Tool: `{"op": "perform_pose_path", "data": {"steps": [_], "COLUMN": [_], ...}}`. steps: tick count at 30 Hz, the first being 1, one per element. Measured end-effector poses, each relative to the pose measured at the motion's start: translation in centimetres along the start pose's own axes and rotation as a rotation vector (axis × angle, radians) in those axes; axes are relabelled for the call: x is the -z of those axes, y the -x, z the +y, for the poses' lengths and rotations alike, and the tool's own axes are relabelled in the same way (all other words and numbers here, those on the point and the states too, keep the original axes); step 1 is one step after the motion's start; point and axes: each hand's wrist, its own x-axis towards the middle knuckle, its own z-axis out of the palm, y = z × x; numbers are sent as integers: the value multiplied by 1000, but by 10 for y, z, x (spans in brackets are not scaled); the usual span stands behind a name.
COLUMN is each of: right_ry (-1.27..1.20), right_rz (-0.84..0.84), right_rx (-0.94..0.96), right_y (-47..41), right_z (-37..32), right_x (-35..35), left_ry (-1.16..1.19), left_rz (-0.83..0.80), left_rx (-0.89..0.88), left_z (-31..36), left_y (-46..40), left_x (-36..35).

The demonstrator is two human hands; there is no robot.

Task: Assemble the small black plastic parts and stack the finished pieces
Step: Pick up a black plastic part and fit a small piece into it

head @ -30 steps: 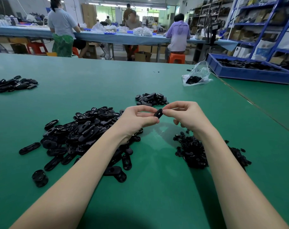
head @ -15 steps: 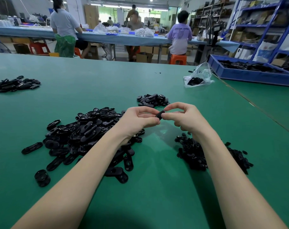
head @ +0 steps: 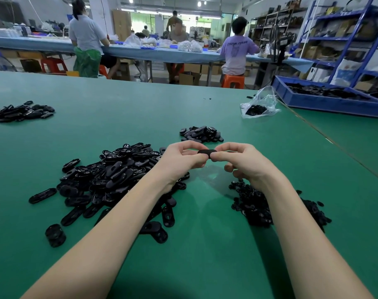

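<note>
Between both hands, above the green table (head: 205, 255), is one small black oblong plastic part (head: 206, 152), lying level. My left hand (head: 181, 158) pinches its left end and my right hand (head: 242, 160) pinches its right end. A large heap of black oblong parts (head: 110, 178) lies under and left of my left forearm. A pile of smaller black pieces (head: 257, 206) lies under my right forearm. Just beyond my hands sits a small cluster of black pieces (head: 202, 134).
Another pile of black parts (head: 21, 112) lies at the far left. A clear plastic bag (head: 260, 104) with black bits and a blue tray (head: 326, 100) of parts stand at the back right. People work at a long blue table (head: 140, 50) behind.
The black part has turned from end-on to lying level between my fingertips. Both hands stay in the same place above the table.
</note>
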Motion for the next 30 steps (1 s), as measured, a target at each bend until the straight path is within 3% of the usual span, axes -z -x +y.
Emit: {"op": "perform_pose_path", "data": {"steps": [12,30], "right_ry": [-29,79], "right_rz": [6,92], "right_rx": [-56,66], "right_y": [-3,-7], "right_z": [1,7], "right_x": [-1,-7], "left_ry": [-54,-107], "left_rz": [-17,84], "left_rx": [23,-4], "left_z": [6,3], "left_y": [4,5], "left_x": [1,-6]}}
